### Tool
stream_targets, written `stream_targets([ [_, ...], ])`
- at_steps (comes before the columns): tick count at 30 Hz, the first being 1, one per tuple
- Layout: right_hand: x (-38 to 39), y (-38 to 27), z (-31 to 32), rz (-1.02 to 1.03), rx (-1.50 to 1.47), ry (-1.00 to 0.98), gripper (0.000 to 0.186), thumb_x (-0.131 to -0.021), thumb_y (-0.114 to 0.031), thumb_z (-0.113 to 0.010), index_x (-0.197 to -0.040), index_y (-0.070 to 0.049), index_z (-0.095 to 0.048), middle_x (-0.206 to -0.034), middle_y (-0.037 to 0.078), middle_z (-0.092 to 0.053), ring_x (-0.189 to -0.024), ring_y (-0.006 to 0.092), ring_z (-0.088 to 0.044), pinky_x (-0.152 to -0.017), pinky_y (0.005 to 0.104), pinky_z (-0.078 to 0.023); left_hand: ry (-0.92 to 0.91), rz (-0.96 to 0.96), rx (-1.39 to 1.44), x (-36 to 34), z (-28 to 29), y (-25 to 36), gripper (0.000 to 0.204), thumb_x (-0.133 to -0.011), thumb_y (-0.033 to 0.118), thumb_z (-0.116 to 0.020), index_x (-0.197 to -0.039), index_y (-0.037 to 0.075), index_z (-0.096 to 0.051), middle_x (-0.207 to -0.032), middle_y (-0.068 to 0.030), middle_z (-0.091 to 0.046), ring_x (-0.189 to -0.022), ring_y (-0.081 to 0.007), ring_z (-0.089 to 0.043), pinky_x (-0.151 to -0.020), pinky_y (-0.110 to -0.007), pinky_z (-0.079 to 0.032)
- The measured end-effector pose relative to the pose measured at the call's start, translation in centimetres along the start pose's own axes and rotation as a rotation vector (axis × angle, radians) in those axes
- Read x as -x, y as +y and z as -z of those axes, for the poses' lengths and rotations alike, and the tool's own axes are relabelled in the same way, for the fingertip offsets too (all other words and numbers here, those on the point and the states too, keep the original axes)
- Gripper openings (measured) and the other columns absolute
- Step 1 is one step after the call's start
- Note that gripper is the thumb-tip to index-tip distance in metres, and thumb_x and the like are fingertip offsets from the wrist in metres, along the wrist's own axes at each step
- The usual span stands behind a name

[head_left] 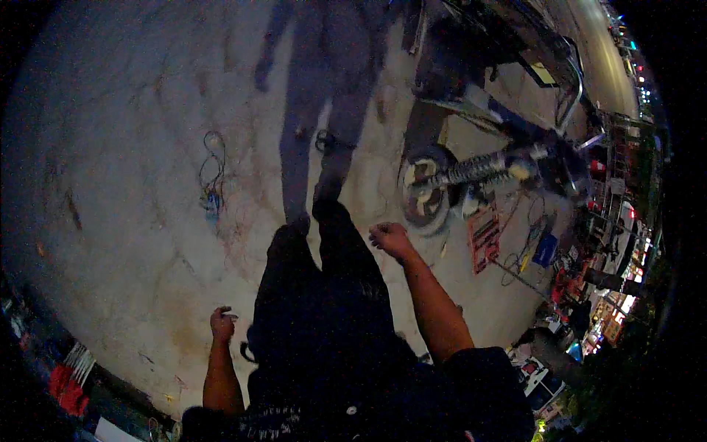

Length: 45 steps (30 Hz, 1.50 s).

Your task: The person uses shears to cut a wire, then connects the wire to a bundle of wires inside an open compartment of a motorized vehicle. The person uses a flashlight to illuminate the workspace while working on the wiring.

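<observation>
My left hand (pixel 224 323) hangs beside my left leg, its fingers loosely bent and partly apart. Nothing shows in it. In front of my right thigh is my right hand (pixel 390 239), its fingers relaxed and a little apart, also with nothing visible in it. The nearest thing to that hand is the wheel (pixel 431 188) of a motorcycle, seen past it to the right. Coil-spring shock absorbers (pixel 479 168) run along the motorcycle's side. On the ground by the wheel lies an open reddish tool case (pixel 482 239). Neither hand touches any of these.
A looped dark cable (pixel 212 158) with a small blue piece (pixel 212 206) lies on the concrete ahead left. A small black item (pixel 324 140) rests in my shadow. A blue box (pixel 545 250) and loose cables sit right of the tool case. Red cloth-like material (pixel 68 389) is at lower left.
</observation>
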State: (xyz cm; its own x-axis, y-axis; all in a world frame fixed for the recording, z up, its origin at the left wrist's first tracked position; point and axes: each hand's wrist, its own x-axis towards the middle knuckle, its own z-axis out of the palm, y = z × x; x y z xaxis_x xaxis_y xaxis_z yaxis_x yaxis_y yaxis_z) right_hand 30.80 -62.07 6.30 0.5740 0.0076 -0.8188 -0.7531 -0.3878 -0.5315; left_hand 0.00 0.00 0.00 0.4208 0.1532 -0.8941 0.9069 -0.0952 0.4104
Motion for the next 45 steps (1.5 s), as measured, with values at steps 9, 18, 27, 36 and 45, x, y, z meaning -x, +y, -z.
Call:
stream_targets([
  [9, -25.8, 0.3, -5.7, -0.058, 0.058, 0.034, 0.029, -0.088, -0.025, -0.065, -0.079, 0.002, -0.067, -0.074, 0.011, -0.068, -0.065, 0.0177, -0.063, -0.062, 0.0333, -0.05, 0.147, -0.422, -0.424, -6.9, -20.0, 37.7, 0.026, -0.091, 0.016, -0.06, -0.112, -0.001, -0.061, -0.082, -0.0139, -0.067, -0.07, -0.0253, -0.064, -0.066, -0.037, -0.05],
  [18, -57.6, 11.3, -17.0, -0.292, -0.559, 0.428, 0.036, -0.091, -0.03, -0.065, -0.103, 0.004, -0.06, -0.084, 0.011, -0.069, -0.071, 0.0218, -0.066, -0.064, 0.0348, -0.055, -0.134, -0.554, -1.086, -19.8, -21.9, 41.2, 0.024, -0.085, 0.019, -0.066, -0.106, 0.007, -0.065, -0.07, -0.0152, -0.063, -0.056, -0.0332, -0.061, -0.05, -0.041, -0.047],
  [27, -69.2, 14.2, -20.0, -0.762, -0.499, 0.826, 0.052, -0.085, -0.04, -0.069, -0.096, 0.01, -0.062, -0.08, 0.017, -0.068, -0.058, 0.0249, -0.066, -0.053, 0.0368, -0.055, -0.235, -0.536, -1.191, -29.3, -18.7, 43.0, 0.016, -0.086, 0.018, -0.064, -0.095, 0.006, -0.064, -0.066, -0.0147, -0.061, -0.053, -0.0313, -0.058, -0.047, -0.038, -0.043],
  [36, -53.0, 7.7, -25.8, -0.307, -0.758, 0.189, 0.034, -0.075, -0.022, -0.065, -0.099, 0.003, -0.066, -0.096, 0.019, -0.066, -0.082, 0.03, -0.065, -0.069, 0.0435, -0.053, -0.304, -0.685, -1.269, -29.2, -9.5, 45.5, 0.013, -0.087, 0.017, -0.063, -0.085, 0.004, -0.064, -0.063, -0.0141, -0.058, -0.05, -0.0294, -0.055, -0.044, -0.036, -0.04],
  [45, -22.8, -2.1, -34.1, -0.337, -0.918, 0.332, 0.036, -0.077, -0.024, -0.064, -0.1, 0.004, -0.06, -0.096, 0.023, -0.065, -0.09, 0.0371, -0.065, -0.076, 0.0468, -0.051, -0.728, -0.951, -1.68, -28.0, -11.4, 45.7, 0.024, -0.09, 0.021, -0.06, -0.075, 0.003, -0.06, -0.067, -0.0157, -0.059, -0.055, -0.0272, -0.057, -0.048, -0.035, -0.039],
])
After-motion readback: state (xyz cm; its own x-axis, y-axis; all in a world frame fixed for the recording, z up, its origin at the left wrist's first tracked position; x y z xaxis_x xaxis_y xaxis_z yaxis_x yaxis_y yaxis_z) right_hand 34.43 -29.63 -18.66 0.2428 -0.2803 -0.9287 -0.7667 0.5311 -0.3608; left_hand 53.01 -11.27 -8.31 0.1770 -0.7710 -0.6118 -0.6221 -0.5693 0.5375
